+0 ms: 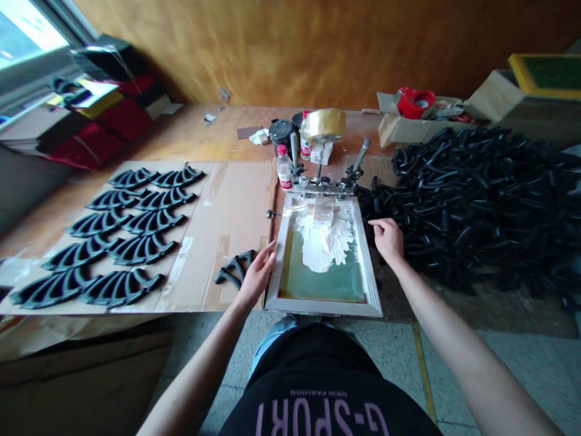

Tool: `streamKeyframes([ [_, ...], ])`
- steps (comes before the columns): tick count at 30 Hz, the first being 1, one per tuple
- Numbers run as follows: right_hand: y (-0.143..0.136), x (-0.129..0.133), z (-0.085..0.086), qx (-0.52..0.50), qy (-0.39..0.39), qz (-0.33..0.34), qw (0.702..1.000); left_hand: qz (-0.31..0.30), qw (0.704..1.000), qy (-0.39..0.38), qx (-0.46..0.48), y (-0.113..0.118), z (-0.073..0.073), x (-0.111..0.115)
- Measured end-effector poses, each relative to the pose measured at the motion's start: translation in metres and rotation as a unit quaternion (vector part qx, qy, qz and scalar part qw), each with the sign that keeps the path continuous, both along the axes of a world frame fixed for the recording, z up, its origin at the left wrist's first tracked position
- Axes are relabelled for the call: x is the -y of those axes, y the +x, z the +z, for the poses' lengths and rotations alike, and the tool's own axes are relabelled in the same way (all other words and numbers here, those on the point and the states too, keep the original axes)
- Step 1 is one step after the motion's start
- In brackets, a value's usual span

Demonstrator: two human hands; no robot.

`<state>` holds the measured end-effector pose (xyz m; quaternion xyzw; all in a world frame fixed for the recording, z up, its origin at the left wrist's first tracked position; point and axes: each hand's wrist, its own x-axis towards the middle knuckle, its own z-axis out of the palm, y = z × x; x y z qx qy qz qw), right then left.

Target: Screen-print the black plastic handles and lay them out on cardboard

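A metal-framed screen point(324, 307) lies in the middle, with white paste point(323, 245) spread over its upper part and a clamp point(321, 184) at its far end. My left hand point(259, 272) is at the frame's left edge, fingers stretched out, beside a few curved black pieces point(233, 269) on the cardboard. To the right of the frame, my right hand point(388, 237) has its fingers curled together near the black pile; whether anything small is between them is hidden.
Rows of black curved parts point(147, 212) cover the cardboard point(227, 206) at left. A large heap of black parts point(472, 194) fills the right. Bottles point(284, 166), a tape roll point(325, 125) and an open carton point(390, 132) stand behind.
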<state>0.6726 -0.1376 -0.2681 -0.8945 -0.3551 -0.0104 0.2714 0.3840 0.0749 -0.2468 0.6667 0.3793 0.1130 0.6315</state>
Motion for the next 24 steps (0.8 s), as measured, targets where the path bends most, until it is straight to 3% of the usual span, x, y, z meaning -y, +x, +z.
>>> streamKeyframes([
  [3, 0.002, -0.042, 0.026, 0.064, 0.049, 0.038, 0.996, 0.002, 0.999, 0.005, -0.036, 0.0, -0.04, 0.001],
  [5, -0.011, -0.072, 0.036, 0.071, -0.002, 0.116, 0.991, 0.002, 0.997, 0.032, -0.064, 0.003, -0.053, -0.001],
  [7, -0.029, -0.089, 0.038, 0.049, -0.086, 0.175, 0.98, 0.005, 0.996, 0.051, -0.075, 0.005, -0.057, -0.004],
  [10, -0.054, -0.078, 0.029, 0.048, -0.151, 0.264, 0.951, 0.007, 0.995, 0.056, -0.076, 0.004, -0.055, -0.005],
  [13, -0.063, -0.048, 0.024, 0.074, -0.15, 0.394, 0.904, 0.013, 0.996, 0.046, -0.072, 0.002, -0.055, -0.004],
  [15, -0.062, -0.038, 0.025, 0.066, -0.146, 0.441, 0.883, 0.017, 0.997, 0.04, -0.068, 0.002, -0.057, -0.004],
  [20, -0.066, -0.04, 0.017, 0.083, -0.048, 0.356, 0.93, -0.002, 0.998, 0.015, -0.054, 0.002, -0.061, -0.006],
  [24, -0.076, -0.034, 0.008, 0.077, -0.024, 0.397, 0.914, 0.007, 0.999, 0.004, -0.041, 0.002, -0.055, -0.004],
])
